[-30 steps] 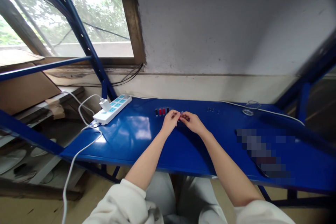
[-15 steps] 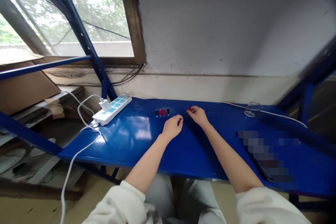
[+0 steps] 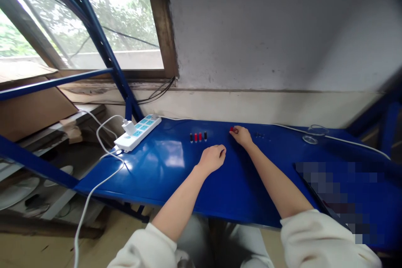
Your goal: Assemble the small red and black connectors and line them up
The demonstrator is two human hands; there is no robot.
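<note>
My right hand (image 3: 242,136) is at the back middle of the blue table, its fingertips pinching a small red cylindrical piece (image 3: 232,130). My left hand (image 3: 213,159) is nearer to me, fingers curled in; whatever may be inside them is hidden. Up and left of it stand several small cylinders in a row: a black one (image 3: 191,137) and another black one (image 3: 205,135) at the ends, with two red ones (image 3: 198,137) between. Their lower ends look pale. Some tiny dark parts (image 3: 259,135) lie to the right of my right hand, too small to name.
A white power strip (image 3: 138,133) with a plugged-in adapter is at the left, its cable hanging over the table edge. Clear round items (image 3: 310,139) lie at the back right beside a white cable. A blurred-out dark flat object (image 3: 333,192) occupies the right front.
The view has shifted slightly, moving the scene rightward in the picture. My left hand has come a little toward me, away from the row. My right hand still pinches the red piece.
</note>
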